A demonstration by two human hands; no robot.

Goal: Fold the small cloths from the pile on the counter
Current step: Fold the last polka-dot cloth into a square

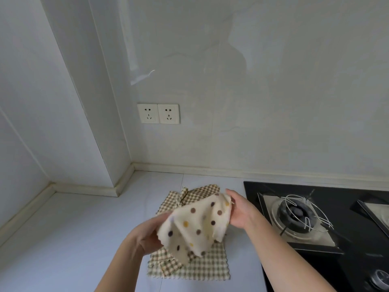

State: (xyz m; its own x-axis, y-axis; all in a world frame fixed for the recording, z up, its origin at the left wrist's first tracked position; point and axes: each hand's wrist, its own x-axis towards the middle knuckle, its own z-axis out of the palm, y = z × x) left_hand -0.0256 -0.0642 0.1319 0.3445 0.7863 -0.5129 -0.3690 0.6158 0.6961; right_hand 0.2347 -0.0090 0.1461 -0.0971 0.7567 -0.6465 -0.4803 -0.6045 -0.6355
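Observation:
A cream cloth with brown, yellow and purple dots [196, 225] hangs in the air between both hands, above the pile. My left hand [147, 234] grips its lower left edge. My right hand [240, 209] pinches its upper right corner. Below it on the pale counter [73, 239] lies the pile of checked beige-and-green cloths [202, 268], some crumpled at the back near the wall, one lying flat at the front. The dotted cloth hides the middle of the pile.
A black gas hob [336, 245] with a burner and wire pan support [303, 213] sits right of the pile, close to my right forearm. Two wall sockets [158, 113] are above the counter. A wall corner juts out at the back left.

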